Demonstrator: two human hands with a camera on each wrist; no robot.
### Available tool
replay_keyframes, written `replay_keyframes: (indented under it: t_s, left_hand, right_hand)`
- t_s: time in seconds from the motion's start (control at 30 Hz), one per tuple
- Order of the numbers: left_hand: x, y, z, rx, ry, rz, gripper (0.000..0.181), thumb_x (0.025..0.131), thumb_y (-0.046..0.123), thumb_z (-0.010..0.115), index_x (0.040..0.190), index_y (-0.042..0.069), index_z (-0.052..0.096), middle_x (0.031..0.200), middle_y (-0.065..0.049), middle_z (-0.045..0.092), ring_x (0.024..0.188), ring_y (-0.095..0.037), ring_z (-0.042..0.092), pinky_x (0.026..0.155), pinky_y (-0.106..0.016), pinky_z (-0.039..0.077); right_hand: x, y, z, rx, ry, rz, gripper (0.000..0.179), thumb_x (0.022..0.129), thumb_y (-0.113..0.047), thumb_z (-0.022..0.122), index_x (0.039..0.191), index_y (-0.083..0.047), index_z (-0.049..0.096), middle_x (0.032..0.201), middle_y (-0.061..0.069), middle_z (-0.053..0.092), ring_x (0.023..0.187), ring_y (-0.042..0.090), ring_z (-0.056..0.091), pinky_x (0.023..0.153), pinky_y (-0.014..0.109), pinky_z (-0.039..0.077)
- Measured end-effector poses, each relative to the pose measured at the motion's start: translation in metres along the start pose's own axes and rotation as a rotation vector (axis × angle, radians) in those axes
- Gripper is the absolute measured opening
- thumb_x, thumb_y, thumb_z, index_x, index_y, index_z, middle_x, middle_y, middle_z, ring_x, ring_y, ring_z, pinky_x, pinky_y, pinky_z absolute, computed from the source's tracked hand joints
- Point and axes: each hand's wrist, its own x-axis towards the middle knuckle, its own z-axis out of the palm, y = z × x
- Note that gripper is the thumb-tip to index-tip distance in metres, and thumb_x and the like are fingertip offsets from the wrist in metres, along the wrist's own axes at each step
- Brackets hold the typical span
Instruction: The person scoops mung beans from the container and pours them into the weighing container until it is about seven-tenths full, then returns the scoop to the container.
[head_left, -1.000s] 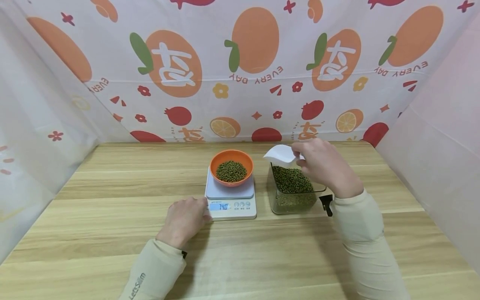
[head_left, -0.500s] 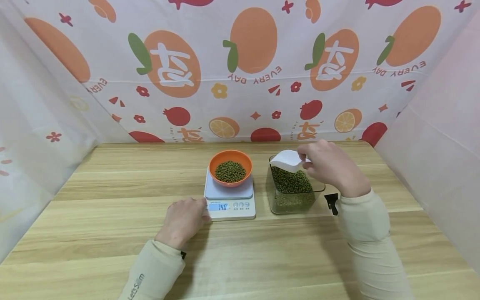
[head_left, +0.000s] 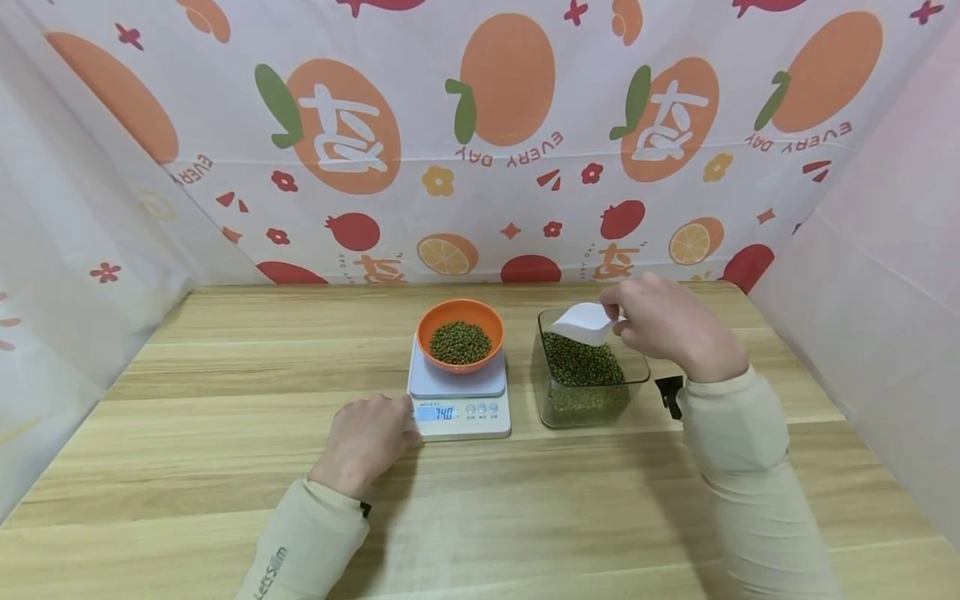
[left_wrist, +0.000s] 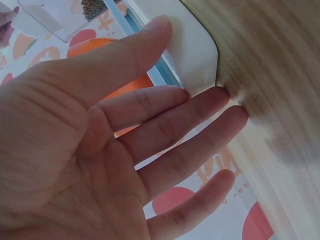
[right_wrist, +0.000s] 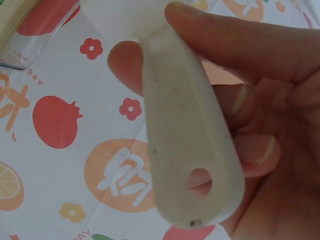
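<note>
My right hand point(head_left: 671, 325) pinches the handle of a white scoop point(head_left: 582, 323), thumb on one side and fingers on the other. The scoop is tilted low over the back of a clear container point(head_left: 551, 410) of green mung beans point(head_left: 587, 362). In the right wrist view the scoop handle point(right_wrist: 185, 125) shows its hanging hole. My left hand point(head_left: 367, 442) rests at the left front corner of a white kitchen scale point(head_left: 465, 428), fingers loosely extended, fingertips against its edge. On the scale stands an orange bowl point(head_left: 459, 309) holding mung beans; the display reads 74.0.
Scale and container stand side by side on a wooden table point(head_left: 225, 400), a narrow gap between them. A fruit-print cloth point(head_left: 510, 200) hangs directly behind the table. A black strap piece point(head_left: 671, 396) sticks out at my right cuff.
My right hand has moved right with the scoop, which has come down lower over the beans. My left hand stays at the scale, and the reading is the same.
</note>
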Motion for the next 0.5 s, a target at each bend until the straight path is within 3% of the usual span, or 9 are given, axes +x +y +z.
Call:
replay_keyframes:
  t_s: [0.5]
  left_hand:
    - [0.0005, -0.0002, -0.0001, 0.019, 0.006, 0.004, 0.028, 0.079, 0.022, 0.087, 0.092, 0.003, 0.072, 0.066, -0.004, 0.057, 0.057, -0.017, 0.050, 0.051, -0.039, 0.049]
  right_hand:
    - [0.0078, 0.0028, -0.0019, 0.000, -0.084, 0.032, 0.024, 0.076, 0.012, 0.063, 0.067, -0.011, 0.062, 0.067, 0.000, 0.054, 0.068, 0.022, 0.050, 0.060, 0.035, 0.041]
